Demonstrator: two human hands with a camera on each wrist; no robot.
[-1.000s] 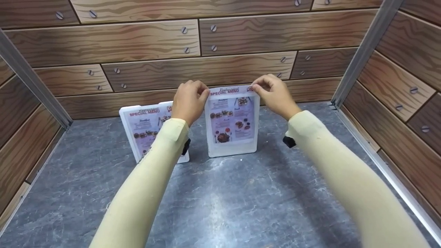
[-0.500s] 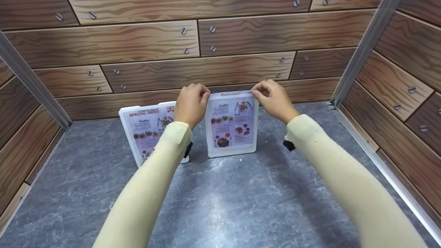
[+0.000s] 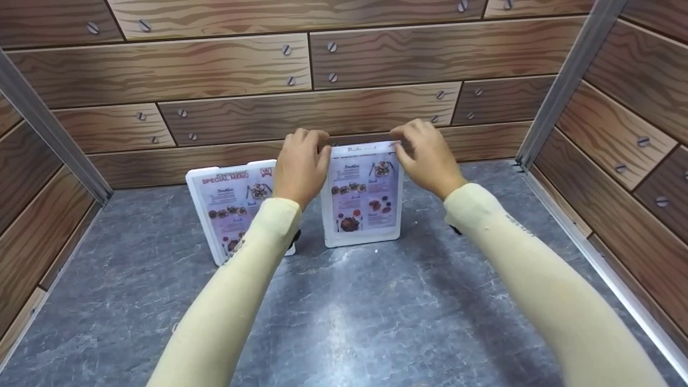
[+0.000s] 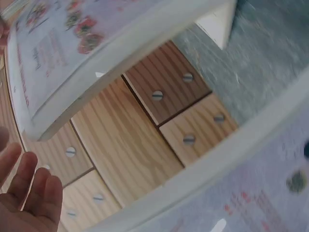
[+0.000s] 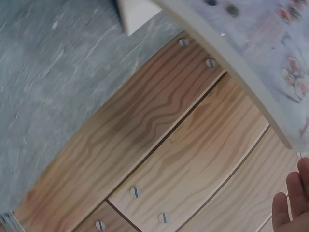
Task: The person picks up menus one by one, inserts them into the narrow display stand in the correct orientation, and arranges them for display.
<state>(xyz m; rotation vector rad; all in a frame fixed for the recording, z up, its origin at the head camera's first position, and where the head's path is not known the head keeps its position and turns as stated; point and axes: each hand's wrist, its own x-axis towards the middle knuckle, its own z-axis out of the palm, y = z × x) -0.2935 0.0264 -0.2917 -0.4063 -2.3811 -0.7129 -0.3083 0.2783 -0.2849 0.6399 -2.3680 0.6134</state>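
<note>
In the head view, a white-framed menu stand (image 3: 363, 236) stands upright at the middle, a printed menu sheet (image 3: 361, 193) behind its clear front. My left hand (image 3: 302, 164) is at its top left corner, thumb along the side edge and fingers spread loosely apart. At the top right corner is my right hand (image 3: 430, 156), thumb beside the edge and fingers loosely bent above. Both wrist views show fingers (image 4: 41, 191) relaxed beside the frame's corners, not pinching. A second menu stand (image 3: 228, 209) leans back at the left, partly hidden by my left forearm.
Both stands rest on a grey marbled tabletop (image 3: 344, 322). Behind them rises a wood-print back wall (image 3: 376, 107), with a similar side wall (image 3: 629, 134) on the right. Metal corner posts (image 3: 556, 80) edge the space.
The menu sheet has slid down into the middle stand; its heading now sits at the frame's top edge. Both hands have gone down with it, and their pinching fingers have loosened.
</note>
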